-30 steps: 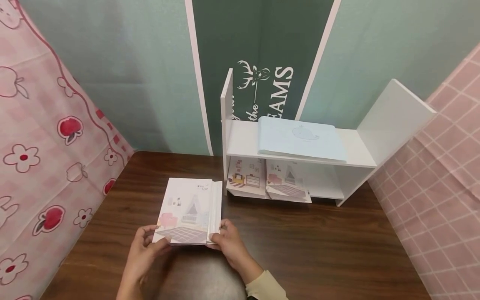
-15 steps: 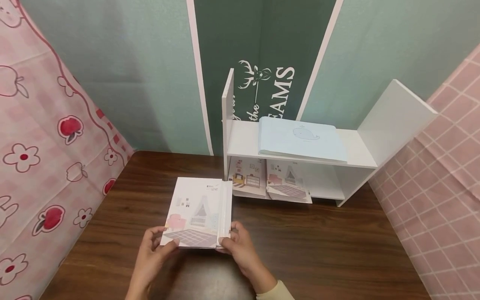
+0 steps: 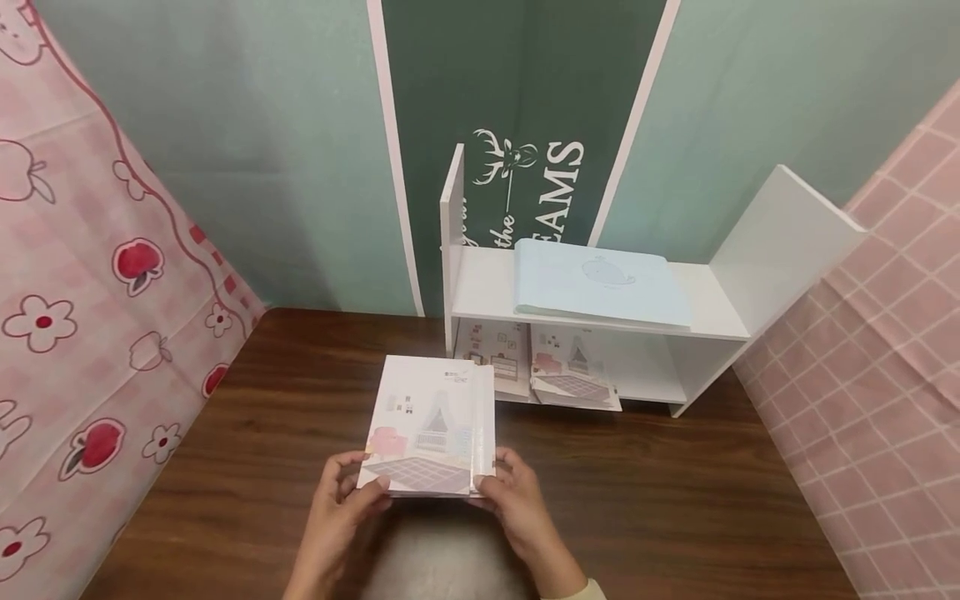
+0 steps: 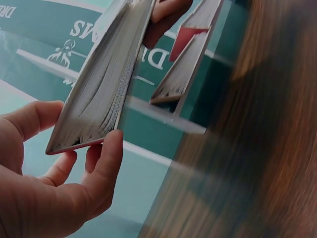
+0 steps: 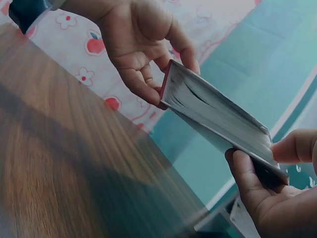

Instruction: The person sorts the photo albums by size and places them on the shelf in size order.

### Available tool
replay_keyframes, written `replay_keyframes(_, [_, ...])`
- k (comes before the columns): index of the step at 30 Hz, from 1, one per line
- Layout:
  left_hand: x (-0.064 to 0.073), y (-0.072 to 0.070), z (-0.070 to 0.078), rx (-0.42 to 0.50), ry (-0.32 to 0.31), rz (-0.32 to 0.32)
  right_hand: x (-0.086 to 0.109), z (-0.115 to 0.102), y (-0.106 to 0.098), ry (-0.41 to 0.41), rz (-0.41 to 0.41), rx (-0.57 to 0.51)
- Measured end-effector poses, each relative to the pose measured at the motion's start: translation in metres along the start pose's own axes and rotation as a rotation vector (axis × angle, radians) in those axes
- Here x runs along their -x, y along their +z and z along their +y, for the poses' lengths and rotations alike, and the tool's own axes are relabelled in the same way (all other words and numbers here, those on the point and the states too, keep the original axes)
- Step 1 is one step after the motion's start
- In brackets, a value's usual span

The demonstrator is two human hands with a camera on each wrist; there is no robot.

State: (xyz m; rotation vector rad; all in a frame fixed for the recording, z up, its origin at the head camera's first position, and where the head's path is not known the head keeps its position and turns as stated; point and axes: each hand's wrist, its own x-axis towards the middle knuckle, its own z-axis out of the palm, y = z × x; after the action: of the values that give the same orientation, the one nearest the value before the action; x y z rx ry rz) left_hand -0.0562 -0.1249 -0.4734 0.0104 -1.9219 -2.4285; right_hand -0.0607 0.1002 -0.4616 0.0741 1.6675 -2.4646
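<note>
Both hands hold a white book (image 3: 420, 433) with a pastel room picture on its cover, front side up in the head view. My left hand (image 3: 345, 500) grips its lower left corner, thumb on top and fingers beneath. At the lower right corner my right hand (image 3: 521, 500) pinches it the same way. The wrist views show the book (image 4: 101, 74) edge-on, its page edges slightly fanned and a red edge at the left-hand end. It is raised off the table, and its upper right corner overlaps the shelf's front in the head view.
A white two-level shelf (image 3: 780, 242) stands at the back right of the brown wooden table (image 3: 675, 517). A pale blue whale-print book (image 3: 600, 283) lies on its upper board. Two picture-cover books (image 3: 573, 371) lean below. Patterned cloths (image 3: 112, 275) hang around.
Both hands have carried the book to the right, from left of the shelf to partly in front of the left leaning book. Their grip on its lower corners looks the same.
</note>
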Motion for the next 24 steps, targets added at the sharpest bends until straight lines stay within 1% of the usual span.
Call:
replay_keyframes(1, [0.001, 0.004, 0.003, -0.010, -0.025, 0.000, 0.001, 0.000, -0.002, -0.006, 0.008, -0.006])
replay_keyframes(3, [0.005, 0.014, 0.016, -0.022, -0.088, 0.018, 0.003, 0.000, -0.007, -0.013, 0.025, -0.022])
replay_keyframes(5, [0.006, 0.020, 0.021, -0.008, -0.129, 0.004, 0.005, -0.001, -0.012, -0.022, 0.031, -0.036])
replay_keyframes(7, [0.006, 0.025, 0.024, 0.001, -0.163, -0.009, 0.007, -0.002, -0.017, -0.032, 0.037, -0.049])
replay_keyframes(9, [0.006, 0.030, 0.022, 0.007, -0.183, -0.023, 0.009, -0.003, -0.022, -0.042, 0.039, -0.063])
replay_keyframes(14, [0.006, 0.046, 0.014, 0.015, -0.172, -0.033, 0.012, -0.003, -0.033, -0.083, 0.039, -0.131])
replay_keyframes(18, [0.007, 0.056, 0.012, 0.033, -0.160, -0.042, 0.014, -0.001, -0.044, -0.105, 0.036, -0.185])
replay_keyframes(24, [0.008, 0.066, 0.009, 0.038, -0.145, -0.069, 0.018, 0.001, -0.057, -0.118, 0.019, -0.214])
